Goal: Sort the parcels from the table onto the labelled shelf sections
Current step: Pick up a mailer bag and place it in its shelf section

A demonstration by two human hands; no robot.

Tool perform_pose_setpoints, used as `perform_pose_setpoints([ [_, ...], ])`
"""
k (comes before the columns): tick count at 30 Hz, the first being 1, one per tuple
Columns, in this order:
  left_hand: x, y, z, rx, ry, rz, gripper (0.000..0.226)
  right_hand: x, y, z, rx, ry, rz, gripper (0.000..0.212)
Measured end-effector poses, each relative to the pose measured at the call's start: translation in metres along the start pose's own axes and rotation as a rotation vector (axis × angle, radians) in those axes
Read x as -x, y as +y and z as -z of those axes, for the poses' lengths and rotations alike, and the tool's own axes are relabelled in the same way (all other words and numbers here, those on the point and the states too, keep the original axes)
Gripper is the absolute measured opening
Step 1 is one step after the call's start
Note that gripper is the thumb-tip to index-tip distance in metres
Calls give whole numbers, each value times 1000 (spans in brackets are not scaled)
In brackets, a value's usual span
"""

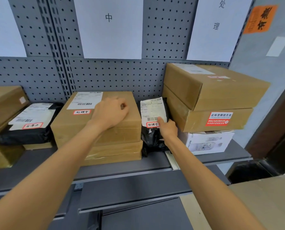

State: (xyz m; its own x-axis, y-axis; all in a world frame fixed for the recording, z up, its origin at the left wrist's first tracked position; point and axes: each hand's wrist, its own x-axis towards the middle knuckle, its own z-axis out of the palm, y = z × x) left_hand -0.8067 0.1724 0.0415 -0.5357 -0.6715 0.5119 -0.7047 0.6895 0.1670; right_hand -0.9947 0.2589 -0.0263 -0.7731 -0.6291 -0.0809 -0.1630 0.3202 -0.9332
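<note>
Two hands are working at the shelf [122, 170]. The left hand [111, 112] is resting on top of the brown box [82, 130], with its fingers curled under and holding nothing. The right hand [169, 129] is touching the black bag parcel [152, 138], which is standing in the gap between the brown box and the box stack [209, 100]. One finger is pressing its white label [152, 109]; the others are hiding behind the bag, so I cannot tell their grip. To do it well, I think the bag needs pushing all the way back, slowly, with the box being kept steady.
</note>
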Motion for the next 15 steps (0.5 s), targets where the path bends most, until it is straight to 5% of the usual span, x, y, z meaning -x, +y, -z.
perform_pose_setpoints([
  [15, 2, 3, 2, -2, -27, 15, 24, 2, -5, -3, 421, 104, 96, 42],
])
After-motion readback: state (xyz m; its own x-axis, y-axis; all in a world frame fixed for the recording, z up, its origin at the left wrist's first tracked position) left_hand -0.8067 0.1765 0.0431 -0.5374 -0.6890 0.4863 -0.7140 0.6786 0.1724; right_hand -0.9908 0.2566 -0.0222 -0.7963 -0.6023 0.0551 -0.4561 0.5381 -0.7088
